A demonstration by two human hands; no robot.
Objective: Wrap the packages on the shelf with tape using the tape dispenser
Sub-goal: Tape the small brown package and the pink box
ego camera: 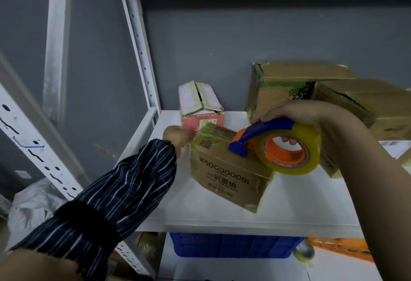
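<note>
While R hand holds dispenser on pkg, L hand prob. touches corner.

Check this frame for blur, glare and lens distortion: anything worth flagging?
Head view: light is dim and flat, without hard shadows; the shelf post bows from the wide lens; the left hand is smeared by blur, its grip unreadable; the right hand, tape dispenser and printed box are sharp; only a faint sheen on the tape roll.
</note>
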